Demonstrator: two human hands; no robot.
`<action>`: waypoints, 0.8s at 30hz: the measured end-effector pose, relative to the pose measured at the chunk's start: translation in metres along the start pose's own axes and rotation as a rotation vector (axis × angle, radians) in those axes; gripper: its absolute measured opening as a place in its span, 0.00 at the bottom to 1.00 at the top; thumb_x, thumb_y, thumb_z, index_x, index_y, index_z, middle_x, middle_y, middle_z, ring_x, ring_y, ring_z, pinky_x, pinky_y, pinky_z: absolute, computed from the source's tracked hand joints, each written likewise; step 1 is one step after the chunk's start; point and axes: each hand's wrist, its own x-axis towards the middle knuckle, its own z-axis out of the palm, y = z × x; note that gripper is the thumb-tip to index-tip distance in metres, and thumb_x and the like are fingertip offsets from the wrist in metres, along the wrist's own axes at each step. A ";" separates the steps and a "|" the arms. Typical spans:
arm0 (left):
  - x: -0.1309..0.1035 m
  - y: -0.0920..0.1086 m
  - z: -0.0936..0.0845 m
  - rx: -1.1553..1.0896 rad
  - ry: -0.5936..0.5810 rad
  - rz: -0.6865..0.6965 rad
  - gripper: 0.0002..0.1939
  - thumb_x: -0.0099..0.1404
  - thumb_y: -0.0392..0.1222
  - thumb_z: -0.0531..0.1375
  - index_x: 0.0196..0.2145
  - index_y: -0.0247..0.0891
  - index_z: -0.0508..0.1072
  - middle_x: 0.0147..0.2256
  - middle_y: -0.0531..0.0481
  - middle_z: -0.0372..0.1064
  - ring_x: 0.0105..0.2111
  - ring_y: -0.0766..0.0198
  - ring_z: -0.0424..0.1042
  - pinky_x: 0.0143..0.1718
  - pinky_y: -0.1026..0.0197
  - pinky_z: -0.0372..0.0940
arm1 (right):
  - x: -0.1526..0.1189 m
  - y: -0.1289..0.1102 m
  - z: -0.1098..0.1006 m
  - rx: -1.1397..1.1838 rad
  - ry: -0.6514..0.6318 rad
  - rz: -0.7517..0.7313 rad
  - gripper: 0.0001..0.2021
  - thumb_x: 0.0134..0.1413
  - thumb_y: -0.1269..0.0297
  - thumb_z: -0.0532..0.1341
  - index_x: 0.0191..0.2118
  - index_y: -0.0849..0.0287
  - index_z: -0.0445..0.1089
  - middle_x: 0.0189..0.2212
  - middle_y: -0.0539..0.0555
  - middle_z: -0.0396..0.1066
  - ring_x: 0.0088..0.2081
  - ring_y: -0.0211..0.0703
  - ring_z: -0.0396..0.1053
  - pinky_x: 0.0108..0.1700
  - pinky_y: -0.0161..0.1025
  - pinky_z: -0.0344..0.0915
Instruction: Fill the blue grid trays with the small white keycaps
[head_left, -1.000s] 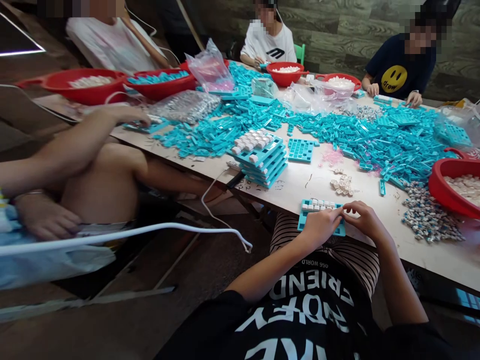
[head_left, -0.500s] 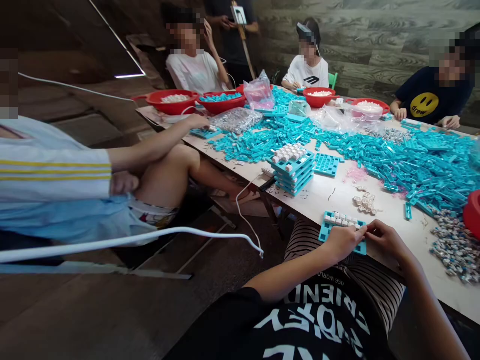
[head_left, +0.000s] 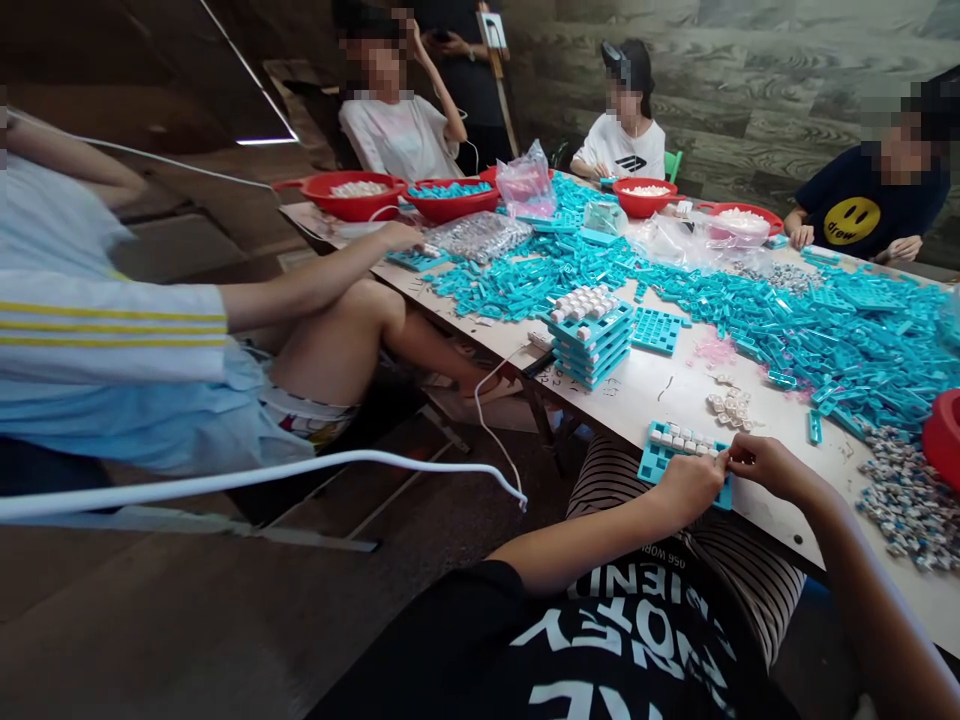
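Observation:
At the table's near edge lies a blue grid tray (head_left: 654, 465) with two rows of white keycaps (head_left: 682, 438) along its far side. My left hand (head_left: 694, 485) rests over the tray's right part, its fingers closed at the tray's edge. My right hand (head_left: 761, 465) meets it there, thumb and forefinger pinched together; whatever lies between the fingertips is too small to make out. Beyond my hands, a few loose whitish caps (head_left: 729, 408) lie on the table. A stack of blue trays (head_left: 592, 345) topped with white keycaps stands farther left.
A large heap of blue pieces (head_left: 847, 325) spreads over the table (head_left: 757, 545). Small metallic parts (head_left: 904, 500) lie at the right near a red bowl (head_left: 943, 435). A white cable (head_left: 300, 468) crosses the left foreground. Other people sit around the table; one bare arm (head_left: 315, 275) reaches in from the left.
My right hand has shifted slightly left and its fingers have drawn in against my left fingertips. The person at the left has raised an arm. The view has shifted a little.

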 end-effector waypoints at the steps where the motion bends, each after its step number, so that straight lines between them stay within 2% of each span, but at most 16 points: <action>1: 0.000 0.000 -0.001 -0.011 -0.005 -0.001 0.18 0.68 0.33 0.44 0.54 0.29 0.61 0.33 0.42 0.71 0.32 0.61 0.74 0.26 0.64 0.65 | 0.002 -0.001 -0.001 -0.011 -0.015 -0.003 0.07 0.43 0.60 0.55 0.21 0.56 0.61 0.18 0.48 0.63 0.23 0.37 0.59 0.25 0.35 0.56; 7: 0.002 0.000 0.000 -0.055 0.023 -0.008 0.17 0.69 0.35 0.43 0.51 0.27 0.63 0.33 0.41 0.71 0.32 0.59 0.74 0.26 0.62 0.65 | 0.007 -0.001 -0.005 -0.006 -0.060 0.020 0.10 0.42 0.57 0.58 0.19 0.56 0.62 0.18 0.49 0.66 0.22 0.39 0.62 0.25 0.36 0.57; 16: 0.006 -0.002 0.004 0.023 0.074 0.107 0.14 0.66 0.30 0.47 0.46 0.25 0.65 0.34 0.39 0.71 0.32 0.59 0.74 0.25 0.62 0.66 | -0.005 0.014 0.007 0.146 0.043 0.084 0.13 0.43 0.52 0.59 0.22 0.56 0.67 0.21 0.51 0.69 0.27 0.43 0.65 0.31 0.39 0.60; 21: 0.007 -0.004 0.002 0.002 0.057 0.119 0.16 0.67 0.31 0.45 0.49 0.24 0.63 0.31 0.40 0.71 0.32 0.58 0.74 0.25 0.62 0.65 | -0.003 0.016 0.004 0.176 0.029 0.071 0.16 0.42 0.48 0.61 0.23 0.56 0.69 0.21 0.52 0.70 0.27 0.44 0.66 0.30 0.39 0.61; 24: 0.004 -0.006 -0.002 -0.048 0.037 0.076 0.17 0.68 0.36 0.47 0.52 0.29 0.62 0.31 0.42 0.72 0.32 0.58 0.74 0.26 0.62 0.65 | -0.003 0.018 0.004 0.176 0.026 0.061 0.16 0.42 0.47 0.61 0.25 0.56 0.70 0.23 0.52 0.72 0.28 0.44 0.67 0.31 0.40 0.62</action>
